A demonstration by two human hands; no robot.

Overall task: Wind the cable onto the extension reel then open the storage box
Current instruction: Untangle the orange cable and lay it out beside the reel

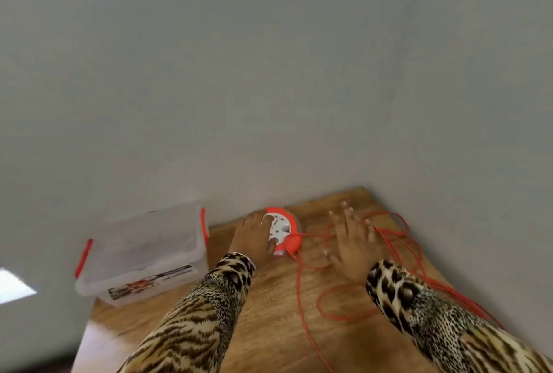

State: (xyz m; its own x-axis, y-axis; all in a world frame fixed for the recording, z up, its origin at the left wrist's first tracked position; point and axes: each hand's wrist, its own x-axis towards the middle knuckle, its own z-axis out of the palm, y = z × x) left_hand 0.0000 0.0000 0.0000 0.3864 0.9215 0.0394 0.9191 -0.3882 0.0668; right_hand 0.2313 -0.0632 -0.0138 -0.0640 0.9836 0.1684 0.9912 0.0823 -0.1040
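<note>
The reel sat on the table against the wall, the left hand resting on it, fingers draped over its face. At its three o'clock the right hand lay spread over the cable, gripping nothing. The thin cable looked light, limp and tangle-prone, best pinched near the reel. The closed box stood at nine o'clock.

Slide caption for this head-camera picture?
Left hand on the reel, right hand over loose orange cable, box closed.
</note>
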